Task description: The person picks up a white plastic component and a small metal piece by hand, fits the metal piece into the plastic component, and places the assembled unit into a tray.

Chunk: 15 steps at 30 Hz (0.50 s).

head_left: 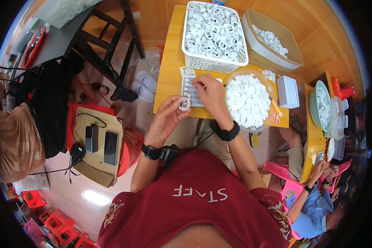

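My left hand [168, 120] pinches a small round translucent plastic piece [184, 104] between thumb and fingers, near the table's front edge. A dark square shape shows in the middle of that piece. Over a shallow tray [183, 89], my right hand [212, 96] has its thumb and fingertips pressed together; whatever they may hold is too small to tell. Several small round whitish pieces [188, 84] sit in rows in the tray, partly covered by my right hand. To the right of that hand stands a round clear tub heaped with small white pieces [248, 100].
Behind the tray, a white basket [215, 65] brims with white ring-shaped parts, beside a cardboard box [273, 58]. Orange-handled scissors [275, 118] and a white gridded box [288, 91] lie to the right. Left, a carton [96, 167] holds phones. Another person works at the right table.
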### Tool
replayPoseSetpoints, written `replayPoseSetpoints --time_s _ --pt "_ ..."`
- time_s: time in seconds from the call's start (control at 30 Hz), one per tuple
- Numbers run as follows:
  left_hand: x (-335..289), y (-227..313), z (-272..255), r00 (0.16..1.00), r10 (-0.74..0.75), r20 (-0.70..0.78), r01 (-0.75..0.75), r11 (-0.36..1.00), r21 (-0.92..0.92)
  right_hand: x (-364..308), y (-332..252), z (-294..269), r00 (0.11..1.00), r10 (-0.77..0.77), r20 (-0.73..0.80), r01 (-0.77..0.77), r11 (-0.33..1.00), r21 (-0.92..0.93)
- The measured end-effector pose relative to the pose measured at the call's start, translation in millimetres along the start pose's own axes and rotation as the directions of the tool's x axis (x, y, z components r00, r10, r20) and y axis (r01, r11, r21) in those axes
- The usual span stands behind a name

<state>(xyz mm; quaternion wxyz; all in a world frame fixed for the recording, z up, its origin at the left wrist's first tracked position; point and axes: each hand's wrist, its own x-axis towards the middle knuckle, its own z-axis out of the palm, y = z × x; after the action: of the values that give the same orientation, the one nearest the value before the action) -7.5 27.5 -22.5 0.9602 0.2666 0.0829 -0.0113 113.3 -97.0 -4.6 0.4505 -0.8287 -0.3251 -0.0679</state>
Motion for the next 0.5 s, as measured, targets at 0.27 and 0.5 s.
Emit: replayPoseSetpoints --time_s 0.27,0.5 --pt "5 -7 9 0.999 0.000 0.033 0.000 1.000 0.014 -40 -42 -22 0.999 -0.014 -0.039 0.022 0.978 0.206" --pt "7 -12 15 0.999 -0.004 0.034 0.002 0.998 0.068 -48 -38 -25 0.990 -0.093 -0.103 0.108 0.984 0.142"
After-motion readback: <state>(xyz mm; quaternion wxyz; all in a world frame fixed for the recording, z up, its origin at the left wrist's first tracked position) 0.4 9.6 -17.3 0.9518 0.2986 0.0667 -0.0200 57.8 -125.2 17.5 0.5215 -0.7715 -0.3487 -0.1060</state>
